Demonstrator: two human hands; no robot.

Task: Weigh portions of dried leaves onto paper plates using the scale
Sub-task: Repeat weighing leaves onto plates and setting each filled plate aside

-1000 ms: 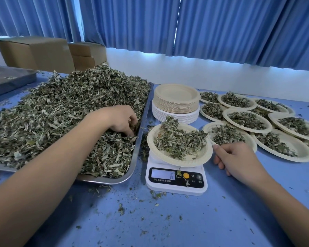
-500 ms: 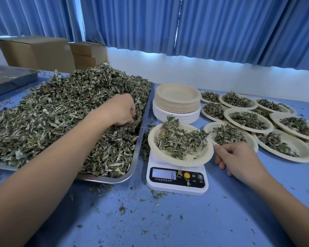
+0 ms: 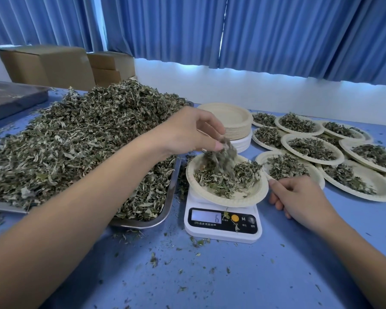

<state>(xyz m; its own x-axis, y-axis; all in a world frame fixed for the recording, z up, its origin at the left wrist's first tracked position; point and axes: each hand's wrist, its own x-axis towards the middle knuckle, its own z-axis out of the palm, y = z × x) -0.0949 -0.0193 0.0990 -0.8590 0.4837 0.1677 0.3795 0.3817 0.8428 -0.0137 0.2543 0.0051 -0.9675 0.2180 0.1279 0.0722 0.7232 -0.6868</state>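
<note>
A white digital scale stands on the blue table and its display reads 6. On it rests a paper plate with a layer of dried leaves. My left hand hovers over the plate's left side, pinching a blurred clump of dried leaves that hangs from its fingertips. My right hand lies on the table with its thumb at the plate's right rim. A big heap of dried leaves fills the metal tray on the left.
A stack of unused paper plates stands behind the scale. Several plates filled with leaves overlap at the right. Cardboard boxes and a dark tray sit at the back left. Leaf crumbs litter the table.
My left hand has lifted out of the heap in the tray and moved right, carrying a pinch of leaves over the plate on the scale. My right hand has stayed by the plate's rim.
</note>
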